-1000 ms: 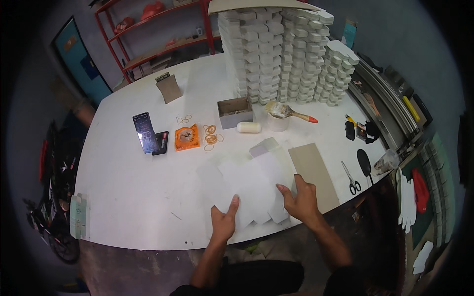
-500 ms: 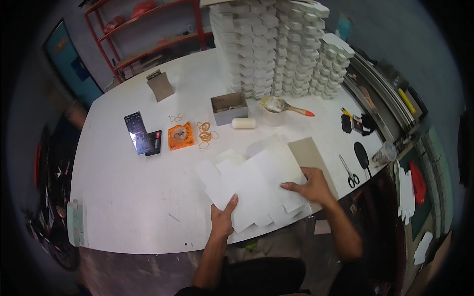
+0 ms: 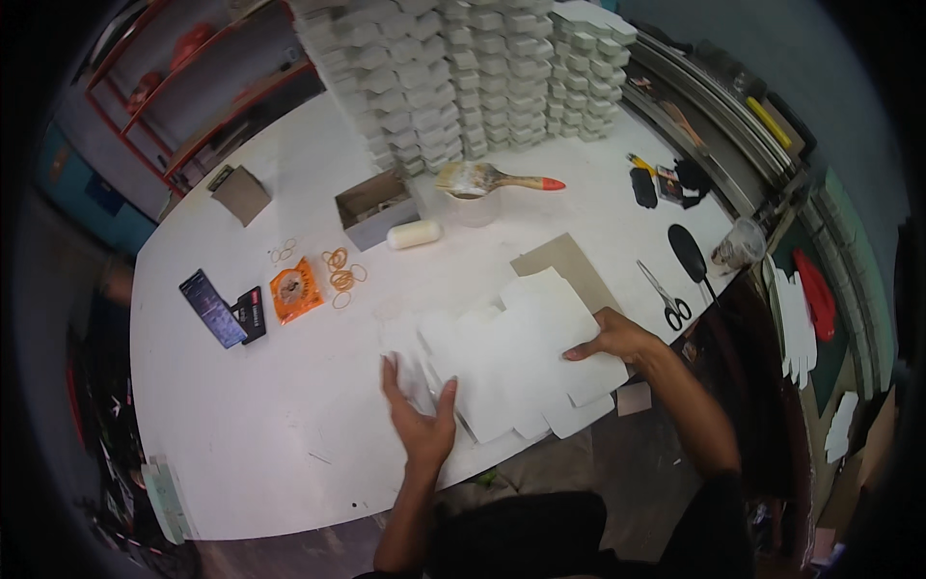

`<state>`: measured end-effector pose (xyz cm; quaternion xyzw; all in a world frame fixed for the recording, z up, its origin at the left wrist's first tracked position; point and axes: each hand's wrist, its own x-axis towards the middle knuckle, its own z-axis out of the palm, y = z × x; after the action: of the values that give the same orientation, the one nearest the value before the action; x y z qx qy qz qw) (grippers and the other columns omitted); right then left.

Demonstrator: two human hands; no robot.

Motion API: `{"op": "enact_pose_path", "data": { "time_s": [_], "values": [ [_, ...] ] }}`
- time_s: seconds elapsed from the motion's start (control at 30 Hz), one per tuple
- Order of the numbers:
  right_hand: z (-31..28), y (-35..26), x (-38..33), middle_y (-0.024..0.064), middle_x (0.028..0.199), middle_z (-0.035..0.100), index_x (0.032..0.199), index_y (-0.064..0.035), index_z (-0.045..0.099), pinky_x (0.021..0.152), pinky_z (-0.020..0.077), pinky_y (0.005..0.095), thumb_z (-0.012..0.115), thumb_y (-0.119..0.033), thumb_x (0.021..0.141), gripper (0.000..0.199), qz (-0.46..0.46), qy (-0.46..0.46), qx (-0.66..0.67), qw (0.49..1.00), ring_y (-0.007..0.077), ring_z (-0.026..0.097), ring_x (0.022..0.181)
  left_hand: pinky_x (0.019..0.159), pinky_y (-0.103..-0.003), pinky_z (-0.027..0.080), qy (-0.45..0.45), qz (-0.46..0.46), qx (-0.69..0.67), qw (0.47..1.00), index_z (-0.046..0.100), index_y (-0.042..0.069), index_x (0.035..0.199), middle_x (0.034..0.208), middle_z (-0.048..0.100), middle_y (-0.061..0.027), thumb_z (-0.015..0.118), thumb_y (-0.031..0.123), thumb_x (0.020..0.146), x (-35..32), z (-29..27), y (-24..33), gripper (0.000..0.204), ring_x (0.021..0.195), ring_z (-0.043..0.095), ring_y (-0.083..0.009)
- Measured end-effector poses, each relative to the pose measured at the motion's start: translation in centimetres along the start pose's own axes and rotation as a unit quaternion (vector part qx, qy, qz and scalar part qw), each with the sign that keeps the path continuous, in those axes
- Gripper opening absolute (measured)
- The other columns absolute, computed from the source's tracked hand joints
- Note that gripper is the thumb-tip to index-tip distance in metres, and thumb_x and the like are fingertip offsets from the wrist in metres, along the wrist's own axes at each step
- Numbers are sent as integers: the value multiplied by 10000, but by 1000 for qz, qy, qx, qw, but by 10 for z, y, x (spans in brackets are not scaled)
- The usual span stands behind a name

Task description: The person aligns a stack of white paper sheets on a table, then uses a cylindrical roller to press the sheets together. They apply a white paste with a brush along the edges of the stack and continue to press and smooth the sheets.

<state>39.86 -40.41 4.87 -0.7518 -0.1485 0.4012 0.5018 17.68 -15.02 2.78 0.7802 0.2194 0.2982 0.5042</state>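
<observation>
A stack of flat white die-cut cardboard blanks (image 3: 521, 347) lies at the table's near edge, its outline stepped with tabs. My right hand (image 3: 622, 340) grips the right side of the stack, thumb on top and fingers underneath, out of sight. My left hand (image 3: 420, 425) is open beside the left edge, fingers and thumb spread, the thumb close to the edge. Between them a blank's edge is smeared by motion. Under the far right side of the blanks lies a grey-brown board (image 3: 579, 265).
Tall stacks of folded white cartons (image 3: 405, 87) rise at the back. A brush (image 3: 482, 179) rests across a white tub (image 3: 475, 208), near a grey box (image 3: 371, 232) and a cream cylinder (image 3: 415, 234). Rubber bands (image 3: 340, 270), a phone (image 3: 212, 309) and scissors (image 3: 666, 297) lie around.
My left hand has let go of the blanks and spread its fingers. My right hand keeps its grip. The whole view has turned and shifted.
</observation>
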Motion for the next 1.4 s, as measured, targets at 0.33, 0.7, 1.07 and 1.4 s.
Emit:
{"op": "enact_pose_path", "data": {
  "time_s": [0.33, 0.7, 1.07, 1.4],
  "values": [
    [-8, -7, 6, 190, 1230, 724, 1349, 35, 632, 1014, 523, 380, 940, -191, 732, 726, 28, -37, -45, 998, 274, 677, 1147, 1260, -649, 123, -376, 289, 307, 825, 347, -36, 1593, 1688, 258, -268, 564, 632, 979, 46, 81, 8, 933, 1577, 208, -453],
    [13, -5, -10, 285, 1206, 710, 1271, 50, 680, 1005, 535, 441, 887, -529, 764, 796, 54, 45, -320, 945, 388, 686, 1152, 1241, -654, 172, -400, 296, 310, 810, 479, 240, 1585, 1691, 238, -288, 555, 592, 1003, 49, 71, 5, 684, 1564, 231, -482],
    [22, -14, -13, 222, 1017, 761, 1230, 103, 668, 937, 567, 412, 882, -219, 799, 580, 12, 66, -325, 943, 318, 736, 1041, 1242, -638, 181, -402, 285, 299, 817, 494, 209, 1577, 1689, 249, -291, 570, 554, 1008, 47, 46, -6, 670, 1559, 251, -480],
    [12, -16, -5, 292, 890, 737, 1071, 139, 711, 795, 607, 427, 858, -206, 824, 449, 61, 40, -214, 974, 393, 758, 810, 1254, -611, 179, -396, 274, 305, 822, 490, 242, 1583, 1688, 279, -266, 544, 553, 1025, 43, 31, -7, 642, 1561, 267, -452]
  ]
}}
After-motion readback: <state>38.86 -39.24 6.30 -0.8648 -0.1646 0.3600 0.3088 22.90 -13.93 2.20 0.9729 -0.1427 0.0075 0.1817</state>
